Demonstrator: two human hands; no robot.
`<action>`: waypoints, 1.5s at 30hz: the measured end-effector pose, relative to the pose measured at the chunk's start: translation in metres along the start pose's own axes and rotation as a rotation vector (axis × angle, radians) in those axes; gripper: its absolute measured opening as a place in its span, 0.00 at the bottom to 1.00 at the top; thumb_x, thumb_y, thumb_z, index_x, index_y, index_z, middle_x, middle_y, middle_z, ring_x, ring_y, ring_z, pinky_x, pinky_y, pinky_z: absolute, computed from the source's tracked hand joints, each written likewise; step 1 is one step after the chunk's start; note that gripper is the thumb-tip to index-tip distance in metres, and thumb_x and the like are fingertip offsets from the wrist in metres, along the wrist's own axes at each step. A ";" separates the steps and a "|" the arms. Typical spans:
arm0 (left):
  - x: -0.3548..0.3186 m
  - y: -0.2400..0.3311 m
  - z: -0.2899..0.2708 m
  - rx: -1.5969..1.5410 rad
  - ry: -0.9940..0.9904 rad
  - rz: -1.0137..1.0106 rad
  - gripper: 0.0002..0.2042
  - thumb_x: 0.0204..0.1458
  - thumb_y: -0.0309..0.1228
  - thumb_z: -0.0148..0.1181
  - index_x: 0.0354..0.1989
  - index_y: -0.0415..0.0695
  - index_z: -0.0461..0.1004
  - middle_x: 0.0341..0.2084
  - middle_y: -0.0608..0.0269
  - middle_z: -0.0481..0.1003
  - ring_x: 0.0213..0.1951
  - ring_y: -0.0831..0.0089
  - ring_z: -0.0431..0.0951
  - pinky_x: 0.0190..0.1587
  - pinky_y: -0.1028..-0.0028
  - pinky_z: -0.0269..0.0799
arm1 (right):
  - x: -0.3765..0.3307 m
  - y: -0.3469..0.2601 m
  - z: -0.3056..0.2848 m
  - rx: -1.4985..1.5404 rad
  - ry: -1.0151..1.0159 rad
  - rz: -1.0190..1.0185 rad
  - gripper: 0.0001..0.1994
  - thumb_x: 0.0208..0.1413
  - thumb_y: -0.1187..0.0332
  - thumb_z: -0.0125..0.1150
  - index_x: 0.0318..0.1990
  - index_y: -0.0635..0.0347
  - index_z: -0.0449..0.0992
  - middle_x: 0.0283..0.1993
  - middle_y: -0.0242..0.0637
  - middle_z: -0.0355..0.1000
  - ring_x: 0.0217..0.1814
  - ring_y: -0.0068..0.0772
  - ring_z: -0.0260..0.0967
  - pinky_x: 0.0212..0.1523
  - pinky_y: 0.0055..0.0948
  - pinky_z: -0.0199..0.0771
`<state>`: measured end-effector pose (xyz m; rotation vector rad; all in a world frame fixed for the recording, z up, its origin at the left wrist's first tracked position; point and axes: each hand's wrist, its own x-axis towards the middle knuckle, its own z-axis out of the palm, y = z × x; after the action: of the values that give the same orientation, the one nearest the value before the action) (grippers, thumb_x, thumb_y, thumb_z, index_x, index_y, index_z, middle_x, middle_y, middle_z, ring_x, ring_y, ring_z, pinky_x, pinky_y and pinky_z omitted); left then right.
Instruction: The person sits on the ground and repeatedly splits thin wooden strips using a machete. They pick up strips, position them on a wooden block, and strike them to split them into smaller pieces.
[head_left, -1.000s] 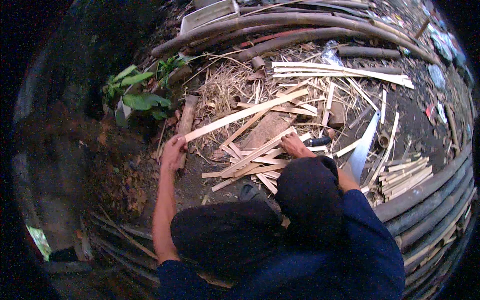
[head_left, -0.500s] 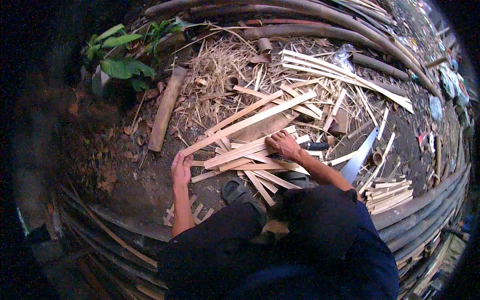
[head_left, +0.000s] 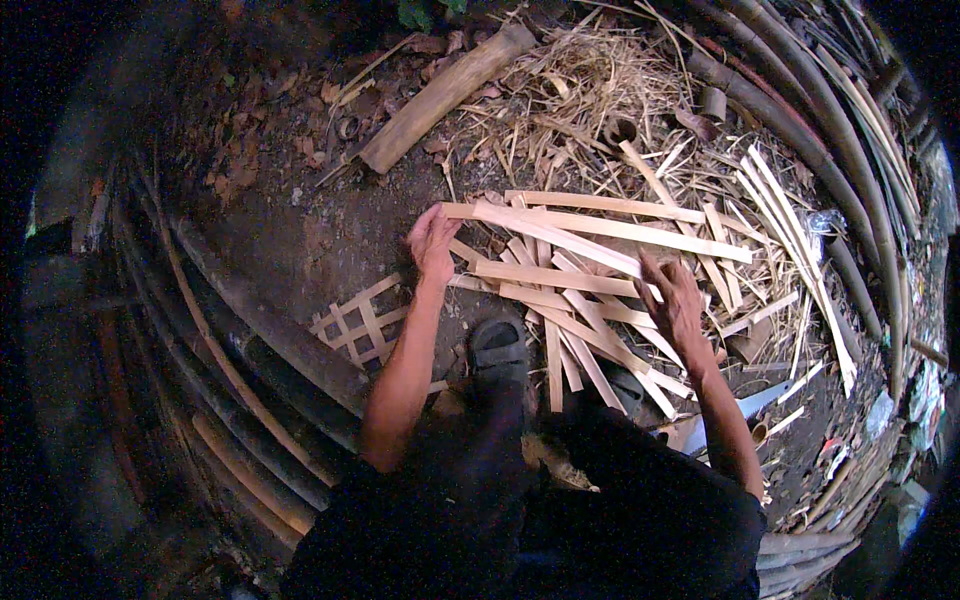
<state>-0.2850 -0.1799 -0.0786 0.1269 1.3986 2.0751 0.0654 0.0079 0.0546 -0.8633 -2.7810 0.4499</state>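
Observation:
My left hand [head_left: 432, 243] has its fingers closed on the left end of a long, pale bamboo strip [head_left: 690, 241], which stretches away to the right above the pile. In my right hand [head_left: 677, 310] the fingertips close round the right end of a second, lighter strip [head_left: 560, 233]. That strip's far end lies over the first strip, close to my left hand. Below both, several loose bamboo strips [head_left: 545, 275] lie crossed over one another on the ground in front of my sandal [head_left: 498, 345].
A small woven lattice of strips [head_left: 365, 318] lies left of my sandal. A handsaw blade [head_left: 765, 398] shows beside my right forearm. A thick bamboo log [head_left: 450, 95], a heap of shavings [head_left: 600, 85] and long poles [head_left: 775, 110] lie farther off.
The view has swung left, shifting the scene rightward. My right hand has come off the pile and now holds a lighter strip against the long one, whose end my left hand now grips.

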 end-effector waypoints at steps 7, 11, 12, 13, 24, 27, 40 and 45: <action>-0.017 0.012 0.037 0.085 0.071 0.103 0.17 0.59 0.33 0.52 0.51 0.33 0.65 0.40 0.53 0.73 0.41 0.65 0.76 0.49 0.67 0.74 | 0.066 -0.007 0.032 0.003 -0.092 -0.075 0.20 0.55 0.61 0.54 0.57 0.39 0.69 0.36 0.39 0.66 0.37 0.40 0.66 0.36 0.40 0.63; -0.015 0.023 0.043 0.170 0.070 0.059 0.18 0.59 0.33 0.52 0.51 0.32 0.65 0.40 0.51 0.73 0.41 0.65 0.76 0.48 0.67 0.74 | 0.072 0.006 0.042 -0.042 -0.075 -0.115 0.20 0.56 0.63 0.51 0.58 0.38 0.67 0.38 0.40 0.66 0.40 0.40 0.66 0.39 0.39 0.63; -0.015 0.022 0.042 0.154 0.081 0.080 0.18 0.59 0.33 0.52 0.51 0.32 0.65 0.39 0.51 0.73 0.40 0.65 0.76 0.48 0.67 0.74 | 0.074 0.006 0.042 -0.040 -0.166 -0.045 0.21 0.55 0.65 0.51 0.58 0.38 0.68 0.41 0.41 0.66 0.42 0.42 0.66 0.42 0.39 0.63; -0.014 0.021 0.041 0.139 0.092 0.100 0.18 0.58 0.33 0.53 0.50 0.31 0.65 0.39 0.51 0.73 0.40 0.65 0.76 0.48 0.67 0.74 | 0.075 0.005 0.042 -0.040 -0.166 -0.043 0.21 0.55 0.65 0.51 0.58 0.38 0.67 0.42 0.42 0.66 0.43 0.42 0.65 0.44 0.40 0.63; -0.011 0.016 0.045 0.196 0.157 0.083 0.18 0.56 0.32 0.55 0.50 0.32 0.67 0.40 0.52 0.74 0.39 0.66 0.76 0.46 0.68 0.73 | 0.075 0.026 0.069 0.013 0.019 -0.128 0.20 0.56 0.62 0.53 0.57 0.41 0.68 0.45 0.39 0.69 0.50 0.42 0.66 0.51 0.41 0.61; -0.007 0.012 0.028 0.231 0.146 0.053 0.18 0.57 0.31 0.55 0.52 0.33 0.67 0.44 0.51 0.73 0.44 0.64 0.75 0.50 0.66 0.71 | 0.076 0.032 0.074 0.004 -0.001 -0.209 0.19 0.58 0.59 0.52 0.57 0.40 0.69 0.43 0.41 0.69 0.48 0.43 0.67 0.49 0.42 0.64; -0.065 0.139 0.248 1.166 -0.933 0.538 0.18 0.53 0.34 0.57 0.51 0.38 0.70 0.44 0.53 0.74 0.46 0.65 0.74 0.51 0.70 0.67 | 0.049 -0.047 -0.014 -0.350 -0.098 -0.207 0.21 0.57 0.66 0.45 0.58 0.34 0.66 0.52 0.41 0.65 0.57 0.42 0.62 0.59 0.42 0.56; -0.102 0.129 0.373 1.445 -1.954 0.107 0.18 0.53 0.40 0.58 0.47 0.40 0.73 0.38 0.65 0.74 0.40 0.75 0.70 0.45 0.72 0.67 | 0.038 -0.031 0.003 -0.182 0.322 -0.263 0.05 0.49 0.71 0.53 0.33 0.56 0.74 0.31 0.37 0.69 0.38 0.37 0.69 0.34 0.37 0.72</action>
<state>-0.1078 0.0336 0.2204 1.9922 0.9524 -0.1130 0.0177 0.0045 0.0659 -0.5334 -2.6063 0.0116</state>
